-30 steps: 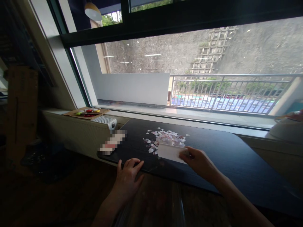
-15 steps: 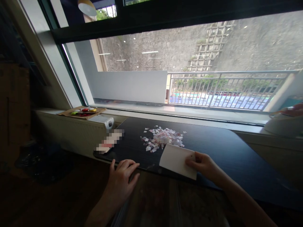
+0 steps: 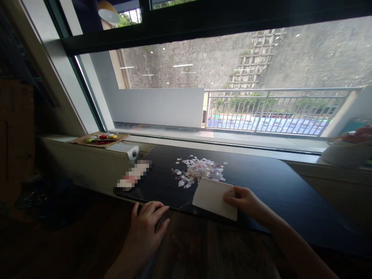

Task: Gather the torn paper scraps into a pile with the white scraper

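A heap of small white and pinkish paper scraps [image 3: 200,169] lies on the black tabletop [image 3: 255,174]. My right hand [image 3: 242,198] pinches the right edge of a flat cream-white card [image 3: 215,198], thumb on top. The card covers the near right side of the heap and reaches close to the table's front edge. My left hand [image 3: 149,221] is at the front edge of the table, left of the card, fingers apart, holding nothing. Whether its fingertips touch the tabletop I cannot tell.
A pixelated flat item [image 3: 135,175] lies at the table's left end. Behind it stands a radiator [image 3: 87,162] with brown paper [image 3: 78,140] and colourful small things on top. A window with a sill [image 3: 226,140] runs along the back. A white rounded object [image 3: 344,153] stands far right.
The card in my right hand has shifted slightly left, and my left hand sits a little lower. The paper heap looks the same.
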A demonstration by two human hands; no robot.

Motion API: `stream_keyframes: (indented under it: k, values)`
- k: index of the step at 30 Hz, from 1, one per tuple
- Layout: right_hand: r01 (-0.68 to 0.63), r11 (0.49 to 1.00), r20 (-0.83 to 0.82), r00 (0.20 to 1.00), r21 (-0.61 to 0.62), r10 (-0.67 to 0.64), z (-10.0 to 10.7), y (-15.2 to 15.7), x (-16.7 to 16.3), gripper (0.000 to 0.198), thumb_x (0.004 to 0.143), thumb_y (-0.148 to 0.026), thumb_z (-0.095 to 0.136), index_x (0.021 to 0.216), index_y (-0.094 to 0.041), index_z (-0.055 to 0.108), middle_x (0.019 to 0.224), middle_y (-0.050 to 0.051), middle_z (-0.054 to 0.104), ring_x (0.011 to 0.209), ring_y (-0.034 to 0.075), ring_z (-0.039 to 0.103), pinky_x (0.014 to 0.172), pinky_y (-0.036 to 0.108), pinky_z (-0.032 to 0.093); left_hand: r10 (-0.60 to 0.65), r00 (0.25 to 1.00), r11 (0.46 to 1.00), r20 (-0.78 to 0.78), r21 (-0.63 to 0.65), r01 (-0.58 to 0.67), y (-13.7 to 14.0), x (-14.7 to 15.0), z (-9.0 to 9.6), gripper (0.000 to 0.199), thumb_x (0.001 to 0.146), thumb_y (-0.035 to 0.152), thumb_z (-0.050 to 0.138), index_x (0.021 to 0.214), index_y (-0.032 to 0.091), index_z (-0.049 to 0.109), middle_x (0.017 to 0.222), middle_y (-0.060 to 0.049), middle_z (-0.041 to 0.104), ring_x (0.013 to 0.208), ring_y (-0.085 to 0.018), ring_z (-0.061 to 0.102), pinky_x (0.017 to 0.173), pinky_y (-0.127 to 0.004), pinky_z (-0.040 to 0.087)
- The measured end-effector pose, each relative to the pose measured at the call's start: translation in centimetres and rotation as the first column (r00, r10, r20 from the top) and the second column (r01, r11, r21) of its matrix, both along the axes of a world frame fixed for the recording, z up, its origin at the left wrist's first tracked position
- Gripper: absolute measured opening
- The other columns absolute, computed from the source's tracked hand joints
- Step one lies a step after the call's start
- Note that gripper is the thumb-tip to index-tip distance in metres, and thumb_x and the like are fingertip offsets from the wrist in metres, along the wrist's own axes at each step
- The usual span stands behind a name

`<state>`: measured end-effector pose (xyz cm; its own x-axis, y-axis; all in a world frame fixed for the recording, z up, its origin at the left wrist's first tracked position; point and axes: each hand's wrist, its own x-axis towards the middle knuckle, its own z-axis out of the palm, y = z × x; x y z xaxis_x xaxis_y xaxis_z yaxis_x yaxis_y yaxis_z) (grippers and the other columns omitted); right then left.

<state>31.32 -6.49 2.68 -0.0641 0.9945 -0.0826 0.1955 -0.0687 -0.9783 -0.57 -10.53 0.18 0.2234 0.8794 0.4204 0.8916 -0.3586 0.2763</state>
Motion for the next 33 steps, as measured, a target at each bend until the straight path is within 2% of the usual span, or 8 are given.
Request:
stream_keyframes:
  k: [7, 9, 13, 15, 19, 24, 30, 33]
  values:
    - [-0.133, 0.990, -0.064, 0.990, -0.052, 0.129, 0.4, -1.0, -0.5, 0.042, 0.060, -0.044, 0.076, 0.088, -0.013, 0.071, 0.080, 0.007, 0.075, 0.077, 0.026, 0.068, 0.071, 0.035, 0.054, 0.007, 1.000, 0.996, -0.002, 0.094, -0.007, 0.0, -0.1, -0.2, 0.026, 0.077, 0.026, 0.053, 0.099, 0.029, 0.067, 0.101, -0.004, 0.067, 0.103, -0.024, 0.057, 0.101, -0.053, 0.028]
    - [-0.121, 0.992, -0.065, 0.991, -0.038, 0.119, 0.6, -1.1, -0.4, 0.042, 0.062, -0.044, 0.076, 0.089, -0.013, 0.071, 0.081, 0.008, 0.075, 0.077, 0.025, 0.068, 0.070, 0.035, 0.054, 0.008, 1.000, 0.994, -0.005, 0.107, -0.007, 0.1, -0.2, -0.3, 0.026, 0.077, 0.026, 0.053, 0.098, 0.029, 0.067, 0.100, -0.004, 0.068, 0.104, -0.025, 0.056, 0.100, -0.054, 0.028]
    - [0.006, 0.999, -0.040, 0.999, 0.047, -0.004, 0.8, -0.6, -0.4, 0.037, 0.060, -0.040, 0.076, 0.084, -0.014, 0.071, 0.078, 0.006, 0.074, 0.069, 0.023, 0.067, 0.063, 0.033, 0.053, 0.010, 1.000, 0.995, -0.012, 0.101, -0.009, 0.0, -0.2, -0.2, 0.025, 0.078, 0.027, 0.052, 0.099, 0.029, 0.067, 0.100, -0.004, 0.068, 0.106, -0.027, 0.056, 0.099, -0.055, 0.029]
    - [0.026, 0.997, -0.026, 0.999, 0.073, -0.024, 0.8, -0.1, -0.7, 0.033, 0.059, -0.038, 0.076, 0.081, -0.014, 0.070, 0.074, 0.005, 0.074, 0.066, 0.022, 0.066, 0.061, 0.032, 0.053, 0.003, 1.000, 0.994, -0.019, 0.109, -0.001, 0.0, -0.1, -0.2, 0.025, 0.079, 0.028, 0.053, 0.099, 0.029, 0.067, 0.100, -0.004, 0.068, 0.106, -0.026, 0.056, 0.099, -0.054, 0.029]
    - [-0.038, 0.998, 0.011, 0.999, 0.045, 0.037, 0.9, 0.3, -1.4, 0.034, 0.058, -0.039, 0.076, 0.079, -0.014, 0.069, 0.074, 0.005, 0.074, 0.066, 0.021, 0.066, 0.061, 0.031, 0.052, 0.002, 1.000, 0.992, -0.014, 0.127, 0.000, 0.0, -0.1, -0.2, 0.025, 0.078, 0.028, 0.053, 0.098, 0.028, 0.067, 0.099, -0.004, 0.068, 0.106, -0.026, 0.056, 0.100, -0.053, 0.028]
    - [-0.161, 0.987, 0.021, 0.987, 0.003, 0.161, 1.4, -0.5, -1.0, 0.035, 0.065, -0.042, 0.073, 0.086, -0.013, 0.070, 0.083, 0.006, 0.075, 0.075, 0.023, 0.068, 0.067, 0.032, 0.054, 0.010, 1.000, 0.993, -0.006, 0.114, -0.009, -0.1, -0.1, -0.1, 0.024, 0.078, 0.027, 0.053, 0.097, 0.028, 0.067, 0.099, -0.004, 0.068, 0.106, -0.026, 0.056, 0.100, -0.052, 0.028]
    - [-0.051, 0.999, 0.037, 0.998, -0.006, 0.052, 1.4, -1.1, 0.5, 0.037, 0.063, -0.042, 0.074, 0.086, -0.014, 0.070, 0.082, 0.007, 0.075, 0.074, 0.024, 0.068, 0.066, 0.033, 0.053, 0.007, 1.000, 0.994, -0.004, 0.109, -0.006, -0.2, -0.1, 0.0, 0.024, 0.078, 0.027, 0.052, 0.097, 0.029, 0.067, 0.099, -0.004, 0.069, 0.106, -0.026, 0.056, 0.098, -0.053, 0.029]
    - [-0.076, 0.997, -0.006, 0.997, -0.023, 0.076, 0.9, -1.3, 0.3, 0.037, 0.062, -0.042, 0.075, 0.085, -0.013, 0.070, 0.080, 0.006, 0.074, 0.073, 0.024, 0.068, 0.067, 0.034, 0.053, 0.006, 1.000, 0.995, 0.001, 0.101, -0.006, -0.2, 0.0, 0.0, 0.024, 0.078, 0.027, 0.052, 0.097, 0.029, 0.067, 0.099, -0.004, 0.069, 0.106, -0.027, 0.056, 0.097, -0.055, 0.029]
